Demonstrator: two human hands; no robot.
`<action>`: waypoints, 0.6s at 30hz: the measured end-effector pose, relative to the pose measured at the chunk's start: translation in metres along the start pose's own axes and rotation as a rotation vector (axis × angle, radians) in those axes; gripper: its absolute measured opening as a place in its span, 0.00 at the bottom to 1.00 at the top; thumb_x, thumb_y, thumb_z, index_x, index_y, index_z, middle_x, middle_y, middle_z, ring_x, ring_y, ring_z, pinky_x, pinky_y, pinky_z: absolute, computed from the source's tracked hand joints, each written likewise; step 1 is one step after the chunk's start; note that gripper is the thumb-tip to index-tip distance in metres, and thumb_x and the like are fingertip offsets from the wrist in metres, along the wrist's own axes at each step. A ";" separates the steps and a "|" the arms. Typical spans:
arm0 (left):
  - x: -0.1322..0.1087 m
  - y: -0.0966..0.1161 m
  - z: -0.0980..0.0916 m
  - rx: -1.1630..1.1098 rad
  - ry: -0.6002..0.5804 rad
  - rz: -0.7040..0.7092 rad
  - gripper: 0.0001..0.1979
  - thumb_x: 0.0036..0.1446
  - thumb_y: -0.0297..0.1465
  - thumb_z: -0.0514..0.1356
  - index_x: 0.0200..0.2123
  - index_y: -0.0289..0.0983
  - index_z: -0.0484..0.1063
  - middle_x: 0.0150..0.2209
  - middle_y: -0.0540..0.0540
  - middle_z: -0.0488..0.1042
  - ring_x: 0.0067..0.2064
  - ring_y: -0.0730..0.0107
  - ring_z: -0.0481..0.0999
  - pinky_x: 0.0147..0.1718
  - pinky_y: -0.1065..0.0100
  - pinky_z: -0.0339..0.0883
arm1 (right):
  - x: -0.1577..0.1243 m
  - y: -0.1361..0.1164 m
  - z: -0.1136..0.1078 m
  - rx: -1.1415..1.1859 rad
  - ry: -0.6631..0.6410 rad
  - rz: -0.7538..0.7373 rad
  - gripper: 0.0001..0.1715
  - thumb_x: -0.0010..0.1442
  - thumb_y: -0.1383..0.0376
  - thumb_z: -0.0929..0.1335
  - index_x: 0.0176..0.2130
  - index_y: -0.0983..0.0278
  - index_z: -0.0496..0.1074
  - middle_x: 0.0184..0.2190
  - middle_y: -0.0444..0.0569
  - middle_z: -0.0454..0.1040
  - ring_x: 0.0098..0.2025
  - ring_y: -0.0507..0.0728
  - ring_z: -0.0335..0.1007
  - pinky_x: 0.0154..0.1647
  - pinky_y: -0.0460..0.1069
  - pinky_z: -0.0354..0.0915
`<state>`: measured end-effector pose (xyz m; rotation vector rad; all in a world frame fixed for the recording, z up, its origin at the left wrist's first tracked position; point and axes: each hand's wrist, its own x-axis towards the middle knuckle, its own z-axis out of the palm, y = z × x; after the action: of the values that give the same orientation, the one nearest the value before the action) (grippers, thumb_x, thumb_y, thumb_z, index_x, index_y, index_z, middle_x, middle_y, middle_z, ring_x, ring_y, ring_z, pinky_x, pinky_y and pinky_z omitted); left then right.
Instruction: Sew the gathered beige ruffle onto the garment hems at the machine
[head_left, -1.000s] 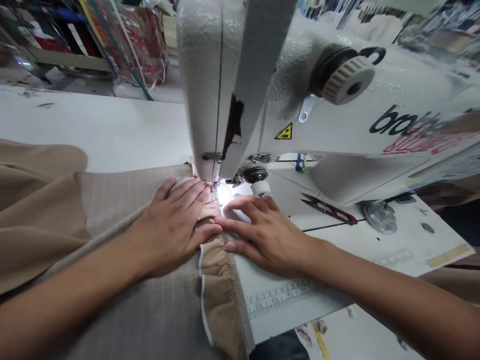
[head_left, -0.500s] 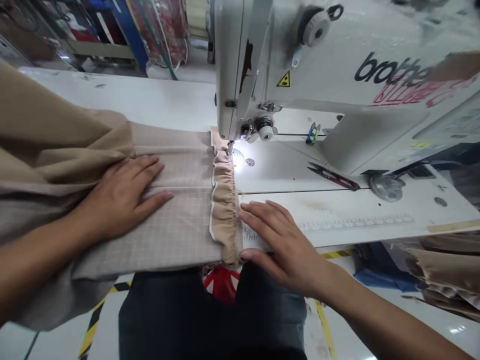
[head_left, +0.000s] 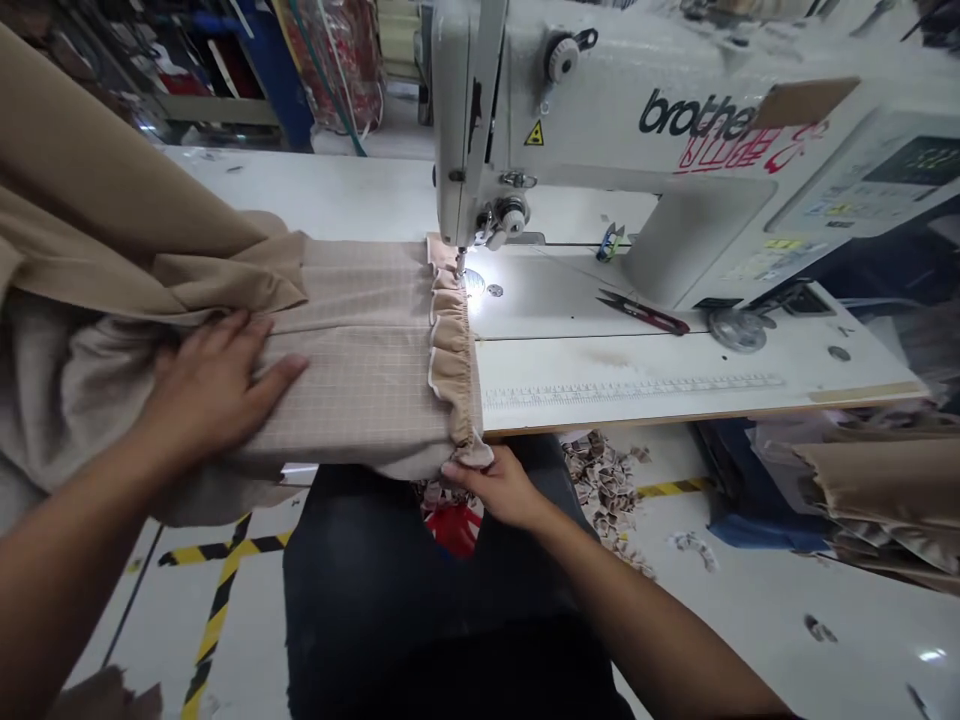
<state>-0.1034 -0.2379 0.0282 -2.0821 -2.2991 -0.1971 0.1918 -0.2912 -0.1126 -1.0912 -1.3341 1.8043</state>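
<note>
Sewing table point(head_left: 600, 345) — ruffled beige fabric point(head_left: 367, 330)

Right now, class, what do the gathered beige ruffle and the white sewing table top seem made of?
The gathered beige ruffle looks like soft matte woven fabric: it bunches in tight folds. The white sewing table top is probably smooth laminate, with a faint sheen.

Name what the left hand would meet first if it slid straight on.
The left hand would probably meet the gathered tan ruffle first, after crossing the checked fabric beneath it.
</note>
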 end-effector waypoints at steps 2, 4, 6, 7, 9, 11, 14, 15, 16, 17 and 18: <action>0.014 -0.007 0.000 0.025 -0.019 0.014 0.35 0.73 0.50 0.47 0.66 0.26 0.65 0.70 0.27 0.61 0.70 0.29 0.61 0.60 0.24 0.56 | -0.008 -0.001 0.011 0.071 -0.052 0.036 0.33 0.55 0.37 0.74 0.31 0.65 0.76 0.29 0.49 0.78 0.32 0.57 0.74 0.42 0.57 0.72; 0.013 -0.009 -0.002 0.027 0.031 0.078 0.34 0.72 0.49 0.50 0.66 0.26 0.64 0.70 0.27 0.61 0.70 0.30 0.61 0.61 0.27 0.57 | -0.024 -0.001 0.015 0.139 -0.092 0.074 0.34 0.56 0.36 0.73 0.33 0.66 0.77 0.31 0.51 0.79 0.31 0.56 0.74 0.39 0.54 0.72; -0.008 -0.004 -0.005 -0.023 0.179 0.101 0.33 0.70 0.47 0.54 0.63 0.24 0.67 0.66 0.26 0.67 0.68 0.33 0.65 0.63 0.34 0.60 | -0.044 -0.001 0.014 0.201 -0.120 0.105 0.34 0.57 0.38 0.74 0.38 0.66 0.77 0.35 0.52 0.80 0.34 0.56 0.76 0.41 0.54 0.72; -0.026 0.003 -0.004 -0.081 0.280 0.079 0.30 0.68 0.46 0.57 0.59 0.25 0.71 0.61 0.28 0.73 0.64 0.36 0.70 0.62 0.38 0.63 | -0.053 -0.001 0.012 0.225 -0.129 0.116 0.33 0.56 0.39 0.75 0.41 0.66 0.77 0.37 0.52 0.80 0.36 0.56 0.77 0.44 0.54 0.72; -0.071 0.024 0.005 -0.282 0.374 0.000 0.20 0.65 0.44 0.60 0.47 0.33 0.78 0.47 0.36 0.81 0.53 0.44 0.79 0.56 0.45 0.70 | -0.069 0.000 0.010 0.256 -0.131 0.128 0.32 0.56 0.43 0.76 0.47 0.65 0.75 0.41 0.52 0.81 0.40 0.56 0.77 0.50 0.55 0.71; -0.116 0.052 0.023 -0.635 0.152 -0.047 0.09 0.63 0.42 0.63 0.36 0.43 0.78 0.38 0.47 0.82 0.42 0.56 0.81 0.49 0.54 0.75 | -0.083 0.000 0.010 0.314 -0.135 0.144 0.32 0.59 0.45 0.76 0.52 0.63 0.73 0.44 0.51 0.80 0.41 0.55 0.78 0.52 0.55 0.69; -0.156 0.099 0.059 -1.275 -0.471 -0.191 0.19 0.58 0.51 0.66 0.41 0.44 0.83 0.42 0.43 0.85 0.46 0.53 0.83 0.50 0.54 0.76 | -0.098 -0.001 0.018 0.550 -0.234 0.217 0.34 0.60 0.45 0.76 0.56 0.62 0.69 0.43 0.51 0.79 0.36 0.54 0.79 0.44 0.52 0.72; -0.159 0.113 0.069 -1.426 -0.619 -0.260 0.25 0.59 0.56 0.62 0.44 0.42 0.83 0.44 0.40 0.85 0.48 0.51 0.83 0.52 0.53 0.76 | -0.101 -0.001 0.022 0.643 -0.295 0.256 0.36 0.60 0.43 0.75 0.57 0.61 0.68 0.42 0.51 0.79 0.34 0.54 0.80 0.41 0.52 0.72; -0.158 0.126 0.076 -1.577 -0.754 -0.346 0.31 0.60 0.60 0.59 0.47 0.40 0.82 0.46 0.37 0.84 0.50 0.51 0.83 0.54 0.53 0.75 | -0.104 -0.002 0.026 0.720 -0.359 0.295 0.38 0.59 0.41 0.75 0.57 0.61 0.68 0.41 0.51 0.79 0.32 0.55 0.80 0.38 0.52 0.73; -0.154 0.135 0.080 -1.719 -0.862 -0.422 0.35 0.60 0.62 0.56 0.48 0.39 0.81 0.48 0.35 0.84 0.51 0.51 0.83 0.55 0.52 0.74 | -0.106 -0.003 0.029 0.770 -0.415 0.326 0.39 0.59 0.39 0.74 0.56 0.62 0.68 0.40 0.52 0.79 0.31 0.56 0.80 0.37 0.53 0.73; -0.148 0.142 0.081 -1.847 -0.943 -0.484 0.37 0.58 0.63 0.56 0.48 0.37 0.81 0.47 0.34 0.84 0.50 0.51 0.84 0.55 0.53 0.75 | -0.107 -0.004 0.031 0.783 -0.452 0.342 0.39 0.59 0.38 0.73 0.55 0.62 0.69 0.40 0.53 0.79 0.32 0.56 0.80 0.38 0.53 0.73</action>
<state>0.0580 -0.3613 -0.0585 -1.7857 -3.7370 -2.7895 0.2132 -0.3949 -0.0784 -0.5051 -0.5317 2.6081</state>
